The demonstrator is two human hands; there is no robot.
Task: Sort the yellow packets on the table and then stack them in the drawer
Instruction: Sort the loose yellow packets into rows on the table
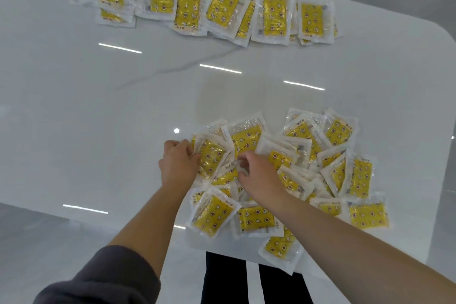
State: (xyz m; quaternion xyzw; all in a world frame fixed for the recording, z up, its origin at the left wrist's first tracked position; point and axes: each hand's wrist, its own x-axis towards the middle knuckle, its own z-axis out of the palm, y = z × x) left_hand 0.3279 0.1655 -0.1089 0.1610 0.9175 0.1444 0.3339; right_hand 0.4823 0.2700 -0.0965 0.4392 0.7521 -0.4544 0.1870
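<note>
A loose pile of yellow packets [340, 175] in clear wrappers lies at the near right of the white table [98, 111]. My left hand [176, 163] grips the left edge of one yellow packet [211, 155] at the pile's left side. My right hand [256, 175] pinches the same packet's right edge, resting over other packets. A row of sorted packets [197, 5] lies along the far side, in several overlapping small stacks. No drawer is in view.
The table's near edge [93, 219] runs just below my forearms, and its rounded right corner [441, 39] is at the far right. One packet [281, 252] overhangs the near edge. Grey floor and dark trousers [222, 276] show below.
</note>
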